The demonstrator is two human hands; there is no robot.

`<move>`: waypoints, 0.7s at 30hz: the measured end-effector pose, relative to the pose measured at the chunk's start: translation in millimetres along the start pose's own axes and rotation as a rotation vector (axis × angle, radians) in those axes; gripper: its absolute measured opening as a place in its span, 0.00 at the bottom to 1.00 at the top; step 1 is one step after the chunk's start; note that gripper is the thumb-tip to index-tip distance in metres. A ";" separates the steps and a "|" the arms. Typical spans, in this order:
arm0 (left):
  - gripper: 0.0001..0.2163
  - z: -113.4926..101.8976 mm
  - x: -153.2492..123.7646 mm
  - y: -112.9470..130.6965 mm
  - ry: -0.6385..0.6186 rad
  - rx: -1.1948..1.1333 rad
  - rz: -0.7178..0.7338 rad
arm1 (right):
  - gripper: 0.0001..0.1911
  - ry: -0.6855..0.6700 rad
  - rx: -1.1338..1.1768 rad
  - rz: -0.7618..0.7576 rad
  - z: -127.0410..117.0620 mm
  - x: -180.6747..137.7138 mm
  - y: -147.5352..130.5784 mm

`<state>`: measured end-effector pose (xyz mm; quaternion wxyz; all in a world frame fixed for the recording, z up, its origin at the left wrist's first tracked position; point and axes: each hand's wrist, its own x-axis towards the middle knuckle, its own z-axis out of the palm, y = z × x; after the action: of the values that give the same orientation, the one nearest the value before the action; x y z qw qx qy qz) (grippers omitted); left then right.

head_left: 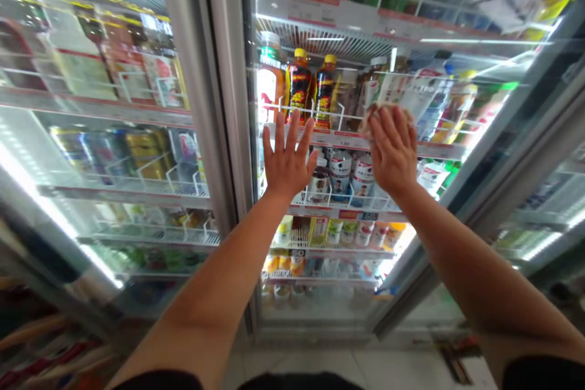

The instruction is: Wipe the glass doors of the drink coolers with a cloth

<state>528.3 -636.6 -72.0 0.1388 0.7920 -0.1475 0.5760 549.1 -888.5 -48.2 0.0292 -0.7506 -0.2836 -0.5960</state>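
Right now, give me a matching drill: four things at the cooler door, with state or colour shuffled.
Things:
1. left hand
2. right hand
3. bottle caps
4. glass door

States:
A. yellow
B. pressing a cloth on the glass
C. flat, fingers spread
D. shut, drinks behind it

Pairs: 1-C, 2-B, 3-A, 4-D. The cloth peeks out above the fingers.

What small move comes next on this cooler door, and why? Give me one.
Probably sweep the right hand and the cloth under it sideways across the glass door. The cloth is pressed flat against the pane in front of the bottle shelf, while the left hand rests open on the same glass, seemingly bracing it. Most of the pane lies beyond the cloth.
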 end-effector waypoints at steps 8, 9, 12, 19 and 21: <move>0.30 1.5 -0.1 -0.3 0.008 0.048 -0.007 | 0.39 -0.216 0.135 -0.355 4.9 -31.9 -9.9; 0.30 1.3 0.2 0.0 0.002 0.048 -0.012 | 0.38 -0.214 0.127 -0.362 1.7 -30.2 -4.8; 0.30 1.5 0.7 2.5 0.000 0.049 -0.033 | 0.35 -0.062 0.080 -0.137 -9.7 -8.9 17.9; 0.28 9.8 -3.3 17.7 0.070 0.046 -0.121 | 0.38 -0.130 0.151 -0.288 -3.3 -34.3 3.8; 0.28 12.5 -4.6 19.2 0.071 0.045 -0.130 | 0.39 -0.184 0.152 -0.375 -4.8 -34.1 5.5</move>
<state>530.3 -658.8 -79.1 0.1635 0.7818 -0.0777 0.5967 543.1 -908.3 -76.3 -0.0516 -0.7316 -0.4638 -0.4970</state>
